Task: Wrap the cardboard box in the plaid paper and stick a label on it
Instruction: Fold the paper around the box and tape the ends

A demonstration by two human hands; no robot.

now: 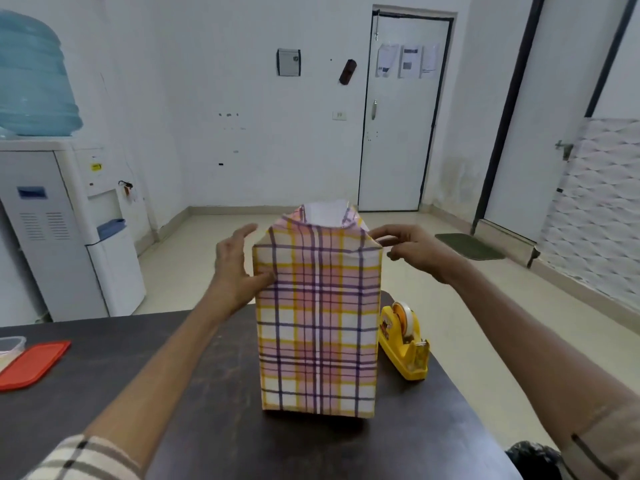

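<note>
no readable text, door papers (pixel 407 60) blurred, tape dispenser sticker (pixel 385 327) illegible

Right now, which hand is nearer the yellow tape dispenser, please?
Right. The right hand is above the tape dispenser at the top right corner of the plaid-wrapped box; the left hand touches its opposite side.

My dark table (pixel 194 393) holds a yellow tape dispenser (pixel 403 344) at its right edge, a red lid (pixel 33 363) at its left. Beyond it stands a water cooler (pixel 52 220)
</note>
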